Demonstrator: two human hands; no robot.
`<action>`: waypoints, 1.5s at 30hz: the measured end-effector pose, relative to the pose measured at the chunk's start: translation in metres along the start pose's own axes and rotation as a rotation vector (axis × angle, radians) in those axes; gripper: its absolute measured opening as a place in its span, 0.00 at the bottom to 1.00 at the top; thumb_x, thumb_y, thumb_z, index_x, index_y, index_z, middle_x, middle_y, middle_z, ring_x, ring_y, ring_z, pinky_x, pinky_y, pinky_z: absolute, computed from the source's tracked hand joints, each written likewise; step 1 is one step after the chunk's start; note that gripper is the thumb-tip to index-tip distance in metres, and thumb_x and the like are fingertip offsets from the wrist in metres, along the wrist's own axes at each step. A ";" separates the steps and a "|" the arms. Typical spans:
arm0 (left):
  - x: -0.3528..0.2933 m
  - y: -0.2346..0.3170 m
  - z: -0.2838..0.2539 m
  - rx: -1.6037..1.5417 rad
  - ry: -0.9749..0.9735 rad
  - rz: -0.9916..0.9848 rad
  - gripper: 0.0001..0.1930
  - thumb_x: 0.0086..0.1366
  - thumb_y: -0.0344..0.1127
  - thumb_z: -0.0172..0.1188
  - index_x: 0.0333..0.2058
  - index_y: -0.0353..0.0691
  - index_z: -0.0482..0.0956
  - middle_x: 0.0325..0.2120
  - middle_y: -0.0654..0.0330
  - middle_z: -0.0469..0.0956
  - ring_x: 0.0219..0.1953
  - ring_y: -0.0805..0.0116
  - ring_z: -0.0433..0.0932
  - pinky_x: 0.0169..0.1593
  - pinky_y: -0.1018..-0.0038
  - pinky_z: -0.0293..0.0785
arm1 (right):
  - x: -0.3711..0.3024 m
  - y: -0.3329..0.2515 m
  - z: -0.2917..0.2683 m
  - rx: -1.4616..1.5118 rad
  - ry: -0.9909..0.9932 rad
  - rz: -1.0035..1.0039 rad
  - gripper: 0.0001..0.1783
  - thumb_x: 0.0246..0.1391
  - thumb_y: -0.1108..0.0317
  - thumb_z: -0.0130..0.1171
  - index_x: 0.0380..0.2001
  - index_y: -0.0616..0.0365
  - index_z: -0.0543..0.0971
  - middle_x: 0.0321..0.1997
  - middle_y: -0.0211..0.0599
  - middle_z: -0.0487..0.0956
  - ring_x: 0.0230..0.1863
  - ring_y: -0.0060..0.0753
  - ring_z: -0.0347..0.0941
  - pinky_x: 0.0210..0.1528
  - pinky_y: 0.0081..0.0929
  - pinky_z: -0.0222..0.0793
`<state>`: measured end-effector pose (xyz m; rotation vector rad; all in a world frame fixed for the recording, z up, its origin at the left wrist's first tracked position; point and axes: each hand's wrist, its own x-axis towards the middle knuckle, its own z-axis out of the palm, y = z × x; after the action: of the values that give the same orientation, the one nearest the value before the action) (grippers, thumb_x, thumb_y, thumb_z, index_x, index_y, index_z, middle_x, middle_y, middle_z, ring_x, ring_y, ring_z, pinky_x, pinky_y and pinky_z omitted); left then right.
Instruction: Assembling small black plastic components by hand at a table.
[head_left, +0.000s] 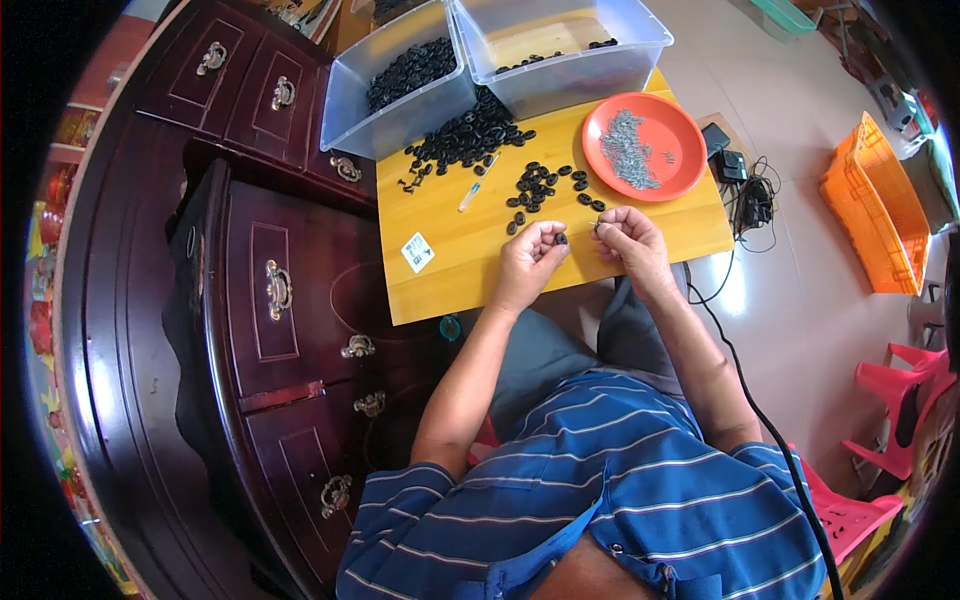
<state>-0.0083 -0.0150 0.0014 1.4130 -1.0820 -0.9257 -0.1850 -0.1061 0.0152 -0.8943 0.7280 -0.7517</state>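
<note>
Over the table's near edge, my left hand [530, 265] pinches a small black oval piece [561, 239] between thumb and forefinger. A short gap to the right, my right hand [640, 250] is closed in a pinch on something tiny at its fingertips, too small to name. Just beyond both hands lies a loose cluster of black oval pieces [532, 185], with a few more beside the plate. An orange-red round plate [690, 150] holds a heap of small silvery metal pins [625, 150]. A thin white stick-like tool [478, 183] rests left of the cluster.
Two clear plastic bins [400, 130] with black pieces stand at the table's far side, a larger pile [465, 135] spilling before them. A white label [417, 252] is on the yellow tabletop [450, 280]. Dark wooden drawers [290, 290] border the left; black cables [755, 205] and an orange crate [880, 210] are right.
</note>
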 end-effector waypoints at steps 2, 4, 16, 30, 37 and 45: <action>-0.001 0.000 -0.002 -0.003 -0.014 0.003 0.15 0.65 0.26 0.62 0.50 0.33 0.76 0.33 0.69 0.77 0.31 0.85 0.73 0.36 0.86 0.71 | 0.001 0.001 0.002 -0.019 0.002 0.006 0.06 0.58 0.71 0.59 0.39 0.55 0.75 0.32 0.26 0.79 0.29 0.14 0.72 0.34 0.15 0.68; -0.002 -0.001 -0.002 -0.063 -0.011 -0.024 0.15 0.65 0.26 0.61 0.50 0.34 0.76 0.33 0.69 0.77 0.32 0.86 0.73 0.36 0.86 0.71 | 0.002 0.001 0.004 -0.036 0.009 0.015 0.06 0.58 0.71 0.59 0.39 0.56 0.75 0.32 0.25 0.79 0.29 0.13 0.71 0.33 0.15 0.68; -0.004 0.009 -0.008 -0.241 -0.003 -0.070 0.14 0.66 0.27 0.60 0.49 0.35 0.75 0.33 0.68 0.78 0.32 0.84 0.74 0.37 0.85 0.73 | 0.006 0.009 0.007 -0.211 -0.129 0.023 0.08 0.59 0.71 0.60 0.41 0.58 0.75 0.33 0.27 0.79 0.30 0.14 0.71 0.34 0.14 0.68; -0.001 0.010 -0.018 -0.529 -0.055 -0.095 0.15 0.66 0.27 0.60 0.51 0.35 0.76 0.34 0.64 0.78 0.32 0.80 0.74 0.39 0.82 0.73 | 0.008 0.007 0.003 -0.072 -0.138 0.058 0.07 0.60 0.71 0.59 0.40 0.58 0.76 0.33 0.27 0.79 0.31 0.16 0.72 0.35 0.17 0.69; -0.002 0.010 -0.013 -0.374 -0.066 -0.120 0.16 0.65 0.27 0.60 0.52 0.35 0.76 0.34 0.68 0.76 0.33 0.82 0.74 0.39 0.82 0.74 | 0.006 0.005 0.004 -0.130 -0.160 0.073 0.07 0.60 0.71 0.59 0.41 0.59 0.75 0.32 0.27 0.78 0.30 0.15 0.71 0.34 0.14 0.69; -0.002 0.006 -0.010 -0.259 -0.070 -0.095 0.17 0.65 0.24 0.59 0.52 0.36 0.76 0.33 0.69 0.76 0.32 0.83 0.73 0.38 0.83 0.73 | 0.007 0.005 0.005 -0.175 -0.174 0.090 0.07 0.60 0.70 0.59 0.41 0.58 0.76 0.33 0.26 0.79 0.30 0.14 0.72 0.34 0.14 0.69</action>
<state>-0.0001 -0.0106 0.0087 1.2339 -0.9148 -1.1475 -0.1754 -0.1077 0.0111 -1.0647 0.6815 -0.5288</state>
